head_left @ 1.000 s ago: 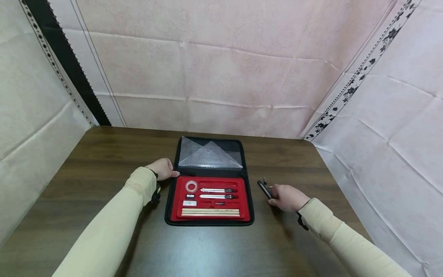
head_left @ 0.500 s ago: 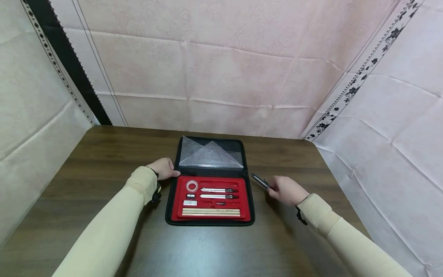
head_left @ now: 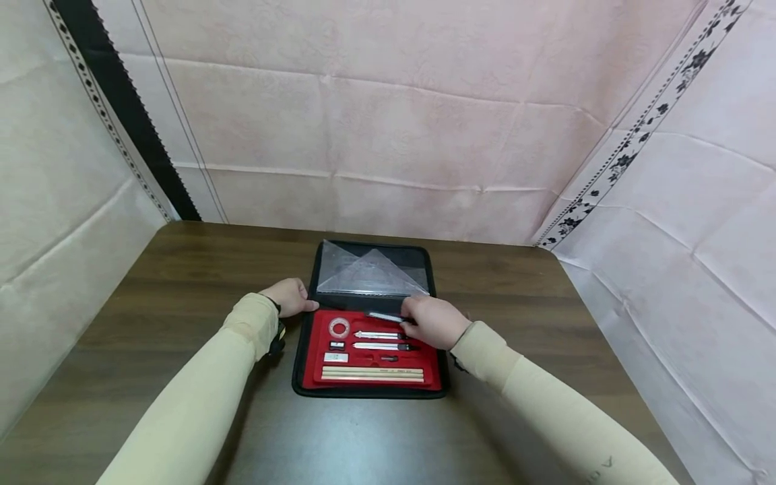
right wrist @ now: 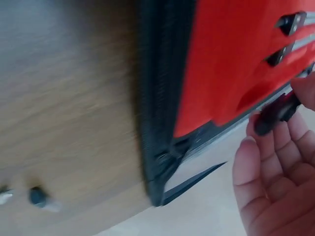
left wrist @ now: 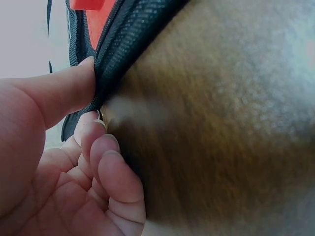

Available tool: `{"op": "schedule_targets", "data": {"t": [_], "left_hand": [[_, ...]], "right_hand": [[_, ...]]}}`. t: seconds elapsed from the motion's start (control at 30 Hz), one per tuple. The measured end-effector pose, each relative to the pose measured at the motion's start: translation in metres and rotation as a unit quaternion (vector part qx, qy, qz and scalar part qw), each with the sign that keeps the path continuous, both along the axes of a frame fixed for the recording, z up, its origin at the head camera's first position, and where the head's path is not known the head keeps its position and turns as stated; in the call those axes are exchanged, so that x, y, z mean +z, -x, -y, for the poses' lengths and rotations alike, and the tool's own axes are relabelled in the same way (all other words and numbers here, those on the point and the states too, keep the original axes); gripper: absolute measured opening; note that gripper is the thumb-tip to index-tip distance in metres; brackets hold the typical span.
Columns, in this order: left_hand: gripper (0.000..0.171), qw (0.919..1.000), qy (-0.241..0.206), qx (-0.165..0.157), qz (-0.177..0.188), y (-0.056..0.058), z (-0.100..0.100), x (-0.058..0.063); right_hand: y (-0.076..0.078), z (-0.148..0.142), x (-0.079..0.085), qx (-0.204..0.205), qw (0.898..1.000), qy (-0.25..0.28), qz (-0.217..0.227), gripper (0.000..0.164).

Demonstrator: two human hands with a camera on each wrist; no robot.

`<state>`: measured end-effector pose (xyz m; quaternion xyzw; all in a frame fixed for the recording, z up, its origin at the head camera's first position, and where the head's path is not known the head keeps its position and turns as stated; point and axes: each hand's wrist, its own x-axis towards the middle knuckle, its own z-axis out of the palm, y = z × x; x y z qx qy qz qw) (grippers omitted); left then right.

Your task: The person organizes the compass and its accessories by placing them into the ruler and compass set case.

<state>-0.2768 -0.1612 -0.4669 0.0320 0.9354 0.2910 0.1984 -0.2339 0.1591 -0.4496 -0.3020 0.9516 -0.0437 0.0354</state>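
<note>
An open black zip case (head_left: pixel 295 384) with a red tray (head_left: pixel 432 377) lies on the table. My left hand (head_left: pixel 288 297) grips its left edge, thumb on top and fingertips underneath, as the left wrist view shows. Over the tray's upper right, my right hand (head_left: pixel 435 321) pinches a slim compass (head_left: pixel 384 316) by its dark end, its silvery part pointing left. Below it, two compasses (head_left: pixel 378 346) lie in slots. The tray also holds a white ring (head_left: pixel 339 328), a small sharpener (head_left: pixel 337 345), a white eraser (head_left: pixel 336 358) and cream pencils (head_left: pixel 372 374).
Clear set squares (head_left: pixel 370 273) sit in the lid pocket. Right of the case, two small pieces lie on the wooden table (head_left: pixel 521 289), among them a dark-headed one (right wrist: pixel 44 198). Pale cloth (head_left: pixel 364 135) hangs around the table's back and sides.
My right hand has lifted the compass from the table on the right and carried it left over the red tray. My left hand has stayed at the case's left edge.
</note>
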Motion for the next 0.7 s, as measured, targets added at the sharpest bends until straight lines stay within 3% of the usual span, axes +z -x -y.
{"op": "schedule_targets", "data": {"t": [0.27,0.57,0.7], "left_hand": [[0.034,1.0,0.002,-0.001,0.003,0.001,0.0,0.0],[0.035,0.9999,0.008,-0.009,-0.002,0.003,0.0,-0.002],[0.036,1.0,0.005,-0.008,0.002,0.004,0.001,-0.004]], "right_hand": [[0.001,0.013,-0.007,0.067,0.997,0.006,-0.042,0.018],[0.0,0.009,-0.02,0.066,0.993,0.071,-0.07,0.017],[-0.003,0.009,-0.023,0.083,0.991,0.059,-0.091,0.015]]}}
